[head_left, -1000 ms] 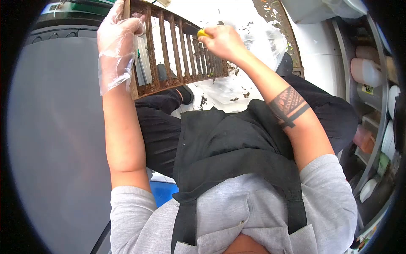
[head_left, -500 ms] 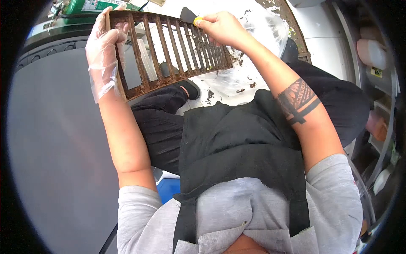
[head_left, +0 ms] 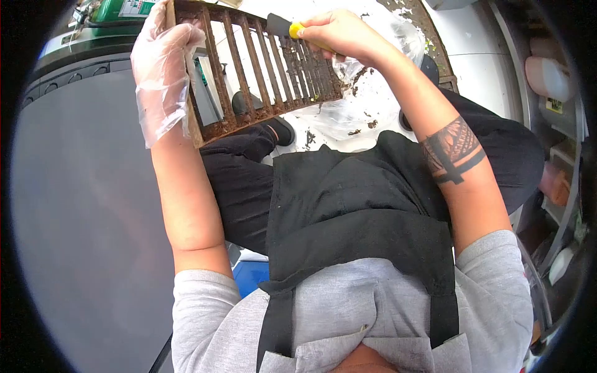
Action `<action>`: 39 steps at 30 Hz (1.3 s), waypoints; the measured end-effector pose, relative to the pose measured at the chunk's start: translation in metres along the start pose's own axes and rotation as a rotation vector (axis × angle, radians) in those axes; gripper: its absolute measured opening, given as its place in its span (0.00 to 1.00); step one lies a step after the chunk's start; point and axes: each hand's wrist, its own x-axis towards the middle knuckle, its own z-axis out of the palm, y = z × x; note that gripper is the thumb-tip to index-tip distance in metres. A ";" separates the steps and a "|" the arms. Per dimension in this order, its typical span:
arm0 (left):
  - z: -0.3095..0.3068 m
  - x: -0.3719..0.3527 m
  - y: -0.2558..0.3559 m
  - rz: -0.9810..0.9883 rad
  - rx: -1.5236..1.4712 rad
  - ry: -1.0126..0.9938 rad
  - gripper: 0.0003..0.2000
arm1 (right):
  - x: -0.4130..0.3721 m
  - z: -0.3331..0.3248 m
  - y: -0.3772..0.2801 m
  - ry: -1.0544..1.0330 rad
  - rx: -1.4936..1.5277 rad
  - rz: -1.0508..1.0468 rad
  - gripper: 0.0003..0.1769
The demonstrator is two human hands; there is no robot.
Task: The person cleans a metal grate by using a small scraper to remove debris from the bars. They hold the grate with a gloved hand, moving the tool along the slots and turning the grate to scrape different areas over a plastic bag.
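In the head view, your left hand (head_left: 165, 57), in a clear plastic glove, grips one end of a rusty slatted metal grate (head_left: 267, 115), held tilted above your lower legs. Your bare right hand (head_left: 345, 38) is closed around a yellow-handled scraper (head_left: 280, 26), its dark blade at the grate's far rail. Beneath lie clear plastic sheeting (head_left: 373, 112) and dark flakes (head_left: 354, 132).
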 end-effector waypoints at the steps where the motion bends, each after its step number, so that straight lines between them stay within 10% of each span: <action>1: -0.001 0.001 0.001 -0.015 0.056 -0.004 0.34 | -0.006 -0.002 -0.007 -0.003 -0.006 0.001 0.13; 9: 0.029 -0.016 0.019 0.038 -0.087 0.090 0.31 | -0.011 -0.011 -0.065 -0.085 -0.521 0.060 0.11; 19: 0.026 -0.006 0.012 0.057 -0.172 0.017 0.28 | 0.017 -0.020 -0.086 -0.364 -0.465 0.316 0.10; 22: 0.028 -0.002 0.004 0.187 -0.113 0.042 0.29 | 0.030 -0.009 -0.053 -0.431 -0.034 0.052 0.11; 27: 0.032 -0.009 0.013 0.124 -0.206 0.043 0.31 | 0.003 0.023 -0.031 -0.169 0.419 0.314 0.15; 33: 0.028 -0.015 0.018 0.123 -0.041 0.082 0.30 | -0.021 -0.002 -0.053 -0.365 0.102 0.296 0.14; 39: 0.032 -0.010 0.013 0.108 0.001 0.130 0.32 | 0.008 0.011 -0.040 -0.107 -0.173 -0.035 0.15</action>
